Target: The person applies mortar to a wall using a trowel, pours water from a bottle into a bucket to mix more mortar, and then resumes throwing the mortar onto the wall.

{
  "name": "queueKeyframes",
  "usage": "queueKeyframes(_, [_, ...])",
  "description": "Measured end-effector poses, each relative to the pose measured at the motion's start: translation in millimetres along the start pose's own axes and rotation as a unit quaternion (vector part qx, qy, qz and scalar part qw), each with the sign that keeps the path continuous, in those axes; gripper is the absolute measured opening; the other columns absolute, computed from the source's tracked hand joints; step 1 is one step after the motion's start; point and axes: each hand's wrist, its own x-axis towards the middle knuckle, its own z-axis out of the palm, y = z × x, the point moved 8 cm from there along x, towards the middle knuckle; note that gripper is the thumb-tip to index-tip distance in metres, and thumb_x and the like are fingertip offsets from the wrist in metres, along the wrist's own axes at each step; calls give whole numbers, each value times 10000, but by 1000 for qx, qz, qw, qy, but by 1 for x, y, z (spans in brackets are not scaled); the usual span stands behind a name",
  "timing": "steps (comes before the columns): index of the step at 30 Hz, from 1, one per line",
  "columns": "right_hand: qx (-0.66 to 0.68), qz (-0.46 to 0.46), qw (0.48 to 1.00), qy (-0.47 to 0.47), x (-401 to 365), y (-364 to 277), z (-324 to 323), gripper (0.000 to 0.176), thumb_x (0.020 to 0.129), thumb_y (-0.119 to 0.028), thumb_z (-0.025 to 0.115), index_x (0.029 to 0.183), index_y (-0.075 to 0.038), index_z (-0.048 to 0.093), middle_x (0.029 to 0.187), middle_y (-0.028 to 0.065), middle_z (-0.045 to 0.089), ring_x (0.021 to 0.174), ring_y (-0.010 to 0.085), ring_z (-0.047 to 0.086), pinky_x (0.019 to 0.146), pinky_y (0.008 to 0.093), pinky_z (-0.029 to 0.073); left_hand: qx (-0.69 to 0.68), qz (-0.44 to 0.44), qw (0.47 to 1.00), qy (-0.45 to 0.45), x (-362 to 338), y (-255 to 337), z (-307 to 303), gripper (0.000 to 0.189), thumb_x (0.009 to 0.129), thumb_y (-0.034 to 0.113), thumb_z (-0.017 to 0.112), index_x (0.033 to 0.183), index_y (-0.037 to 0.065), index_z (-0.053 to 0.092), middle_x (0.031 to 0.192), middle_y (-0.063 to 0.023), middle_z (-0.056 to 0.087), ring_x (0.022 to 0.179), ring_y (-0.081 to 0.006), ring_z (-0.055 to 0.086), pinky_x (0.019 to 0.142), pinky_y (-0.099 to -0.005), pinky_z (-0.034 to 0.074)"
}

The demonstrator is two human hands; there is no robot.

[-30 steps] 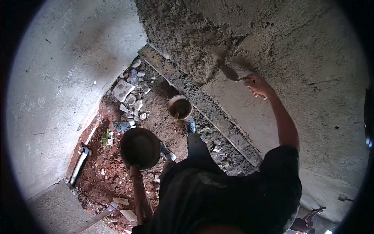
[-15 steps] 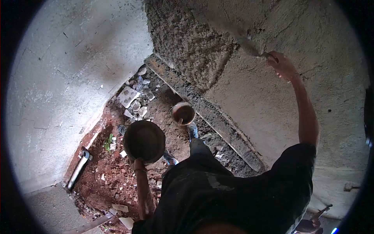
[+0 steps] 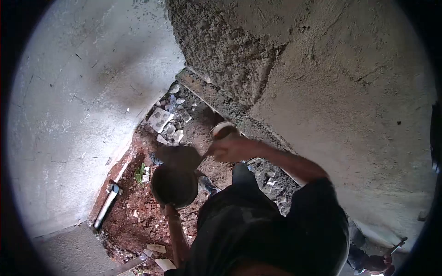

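Observation:
My left hand (image 3: 170, 211) grips the near rim of a dark round mortar pan (image 3: 163, 186) above the rubble floor. The pan's inside is dark, and I cannot make out how much is in it. Closed around the handle of a trowel (image 3: 177, 156), my right hand (image 3: 225, 149) is just beyond the pan's far right side. The trowel's wide blade hangs over the far rim, a little smeared by motion. Behind my right hand, a small bucket (image 3: 223, 126) on the ground is partly hidden. Rough wet mortar (image 3: 230, 55) covers part of the wall ahead.
A plank (image 3: 198, 87) caked with mortar lies along the wall's foot. Broken tile pieces (image 3: 160, 118) lie in the corner, and a pale pipe (image 3: 107, 207) stands by the left wall. Another person (image 3: 377, 263) is at lower right.
My right hand has swung the trowel down and left from the wall to the pan. The pan, in my left hand, sits slightly lower in view. The view has shifted a little.

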Motion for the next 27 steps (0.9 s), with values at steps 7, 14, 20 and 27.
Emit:
queueKeyframes(7, [247,74,957,-134,21,52,47,348,802,-228,605,1118,-96,545,863,78,618,772,175,585,681,295,462,-35,1,996,80,3,-35,-57,617,629,-34,480,1218,139,427,963,-119,566,771,-283,564,574,-409,499])
queueKeyframes(14, [416,211,832,300,-143,179,-215,350,848,-220,551,1149,-49,504,753,39,580,594,116,543,503,260,462,-74,-53,991,96,-8,-48,-46,613,644,-39,503,1214,163,402,935,-122,549,774,-308,560,529,-454,492])
queueKeyframes(20, [357,151,887,252,-116,72,-161,324,811,-109,594,1108,-21,499,690,27,506,562,92,500,479,248,429,8,16,998,-56,17,-41,18,376,712,103,562,1081,44,527,939,-87,585,793,-205,545,632,-357,461])
queueKeyframes(27, [-252,90,963,8,-24,58,-6,269,789,-97,555,1052,-79,502,654,39,476,570,172,519,513,290,444,125,93,986,-56,-13,39,108,427,587,15,529,1012,6,572,789,-69,602,680,-195,551,612,-325,463])
